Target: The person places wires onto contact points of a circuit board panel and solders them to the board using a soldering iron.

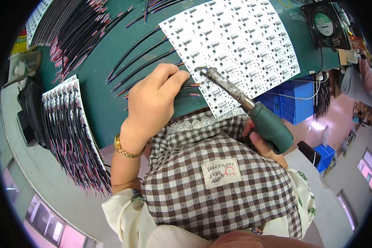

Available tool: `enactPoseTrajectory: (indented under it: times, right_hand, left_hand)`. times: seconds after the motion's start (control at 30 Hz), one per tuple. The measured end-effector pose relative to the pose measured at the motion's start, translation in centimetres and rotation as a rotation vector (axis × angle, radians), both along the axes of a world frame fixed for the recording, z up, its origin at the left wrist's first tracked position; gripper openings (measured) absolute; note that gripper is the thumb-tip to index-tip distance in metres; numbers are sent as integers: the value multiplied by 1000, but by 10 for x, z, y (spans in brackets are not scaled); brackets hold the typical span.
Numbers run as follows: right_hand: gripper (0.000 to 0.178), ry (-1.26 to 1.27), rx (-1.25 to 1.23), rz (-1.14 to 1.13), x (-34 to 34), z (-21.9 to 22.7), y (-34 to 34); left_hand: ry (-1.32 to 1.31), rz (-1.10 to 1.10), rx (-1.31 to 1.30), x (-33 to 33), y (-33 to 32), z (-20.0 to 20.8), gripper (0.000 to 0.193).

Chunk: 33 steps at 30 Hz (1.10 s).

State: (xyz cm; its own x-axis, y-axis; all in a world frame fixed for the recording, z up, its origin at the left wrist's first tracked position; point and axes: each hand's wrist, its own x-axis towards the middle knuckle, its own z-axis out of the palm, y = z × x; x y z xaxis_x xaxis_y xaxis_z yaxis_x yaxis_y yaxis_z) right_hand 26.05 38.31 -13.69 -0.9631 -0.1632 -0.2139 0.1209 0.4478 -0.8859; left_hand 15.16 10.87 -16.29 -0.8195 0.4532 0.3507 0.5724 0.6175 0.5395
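Observation:
A white circuit board sheet (239,45), covered with rows of small dark components, lies on the green table. Along its left edge several short black cables (140,53) with bared coloured ends reach out to the left. My left hand (155,99) pinches one cable at that edge, its end mostly hidden by the fingers. My right hand (262,142) is closed round the green handle of a soldering iron (273,128), partly hidden behind it. The iron's worn tip touches or hovers just over the board's edge, close to my left fingertips; I cannot tell which.
Loose black cables (80,39) are heaped at the far left. Another board with many cables attached (72,124) hangs over the table's left side. A black fan (324,25) stands at the far right. Blue bins (295,101) sit below the table's right edge.

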Motion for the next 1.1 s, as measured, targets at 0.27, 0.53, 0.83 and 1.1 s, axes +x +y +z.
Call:
enactPoseTrajectory:
  times: [0.27, 0.53, 0.83, 1.1]
  right_hand:
    - [31, 89, -57, 134, -1, -11, 5]
    - [30, 112, -66, 143, -7, -7, 3]
    - [30, 55, -138, -2, -2, 3, 4]
    - [51, -141, -754, -307, -21, -23, -19]
  left_hand:
    - [69, -34, -28, 6, 1, -1, 41]
    - [71, -41, -13, 6, 1, -3, 46]
    - [77, -26, -56, 6, 2, -1, 46]
    - [57, -22, -51, 8, 5, 2, 34]
